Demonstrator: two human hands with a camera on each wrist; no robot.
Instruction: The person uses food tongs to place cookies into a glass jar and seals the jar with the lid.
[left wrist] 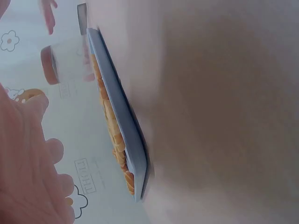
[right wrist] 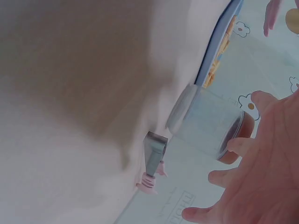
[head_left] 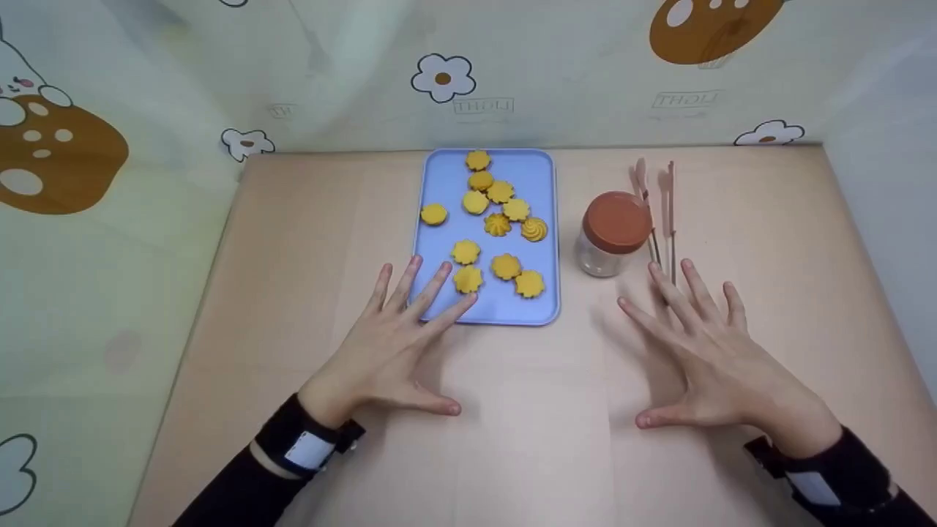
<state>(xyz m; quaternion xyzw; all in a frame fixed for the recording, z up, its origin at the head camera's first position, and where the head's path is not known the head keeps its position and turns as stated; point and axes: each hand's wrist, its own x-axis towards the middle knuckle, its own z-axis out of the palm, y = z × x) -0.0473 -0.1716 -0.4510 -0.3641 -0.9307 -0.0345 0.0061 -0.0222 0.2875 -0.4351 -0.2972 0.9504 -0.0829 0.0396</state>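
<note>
My left hand (head_left: pixel 388 351) hovers with fingers spread over the near left corner of a blue tray (head_left: pixel 439 293). Several yellow flower-shaped cookies (head_left: pixel 505 266) lie scattered on that tray; one has a swirled top. Holding nothing, my right hand (head_left: pixel 714 366) is spread wide in front of a clear jar (head_left: pixel 602 262) with a reddish-brown lid (head_left: pixel 618 222). Beside the jar lie metal tongs with pink tips (head_left: pixel 671 194), their near end hidden under the right fingers in the head view. The right wrist view shows the bent metal end of the tongs (right wrist: pixel 155 147).
The light wooden table (head_left: pixel 527 439) extends in front of the tray and between the hands. A pale curtain (head_left: pixel 351 80) printed with flowers and brown shapes hangs behind the table and along its left side. A whitish surface (head_left: pixel 886 241) borders the right.
</note>
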